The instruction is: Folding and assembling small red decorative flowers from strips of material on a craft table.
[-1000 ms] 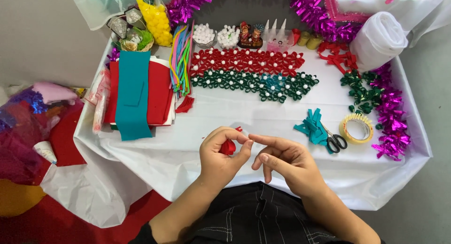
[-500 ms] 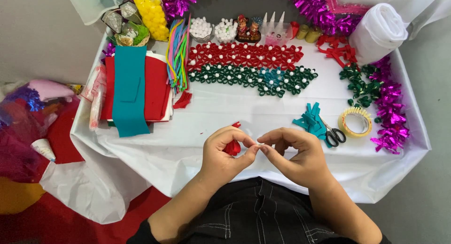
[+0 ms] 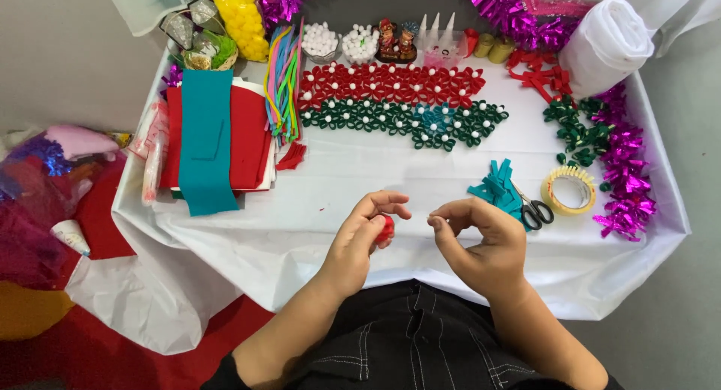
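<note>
Left hand (image 3: 360, 240) is gripping a small red felt piece (image 3: 385, 229) between thumb and fingers, at about 6 o'clock on the white table (image 3: 338, 187), near its front edge. Right hand (image 3: 481, 240) is pinching fingertips together beside it, at 3 o'clock of the piece; too small to tell if it is holding anything. Looks like mid-assembly of one red flower; next move is calling for fine alignment of both pinches. Versus half a second ago, the hands are sitting farther apart. Scissors (image 3: 535, 210) and tape roll (image 3: 569, 191) are lying at 2 o'clock.
</note>
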